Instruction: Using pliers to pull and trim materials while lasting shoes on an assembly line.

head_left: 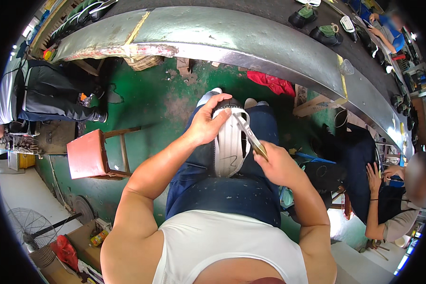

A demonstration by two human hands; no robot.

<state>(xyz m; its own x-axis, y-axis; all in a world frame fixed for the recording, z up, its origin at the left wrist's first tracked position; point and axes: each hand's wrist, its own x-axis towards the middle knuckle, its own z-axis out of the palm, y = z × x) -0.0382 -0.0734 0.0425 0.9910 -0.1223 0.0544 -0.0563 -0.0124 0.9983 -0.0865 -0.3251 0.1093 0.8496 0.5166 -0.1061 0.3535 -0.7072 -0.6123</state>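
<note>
A white shoe upper [228, 144] rests sole side up on my lap, its toe pointing away from me, with a stitched edge around the pale insole. My left hand [207, 122] is closed around the toe, thumb pressed on the rim and fingers along the dark outer side. Gripped in my right hand [280, 164] are metal pliers [249, 130] with a brass-coloured lower part. Their narrow jaws reach the toe edge beside my left thumb. Whether the jaws pinch the material is too small to tell.
Beyond my knees runs a metal-edged conveyor bench [232, 33] carrying several shoes [327, 34]. A pink-topped stool [86, 155] stands at left, near a fan [28, 227]. One person [52, 92] stands at far left; another [393, 203] sits at right. Red cloth [272, 83] lies under the bench.
</note>
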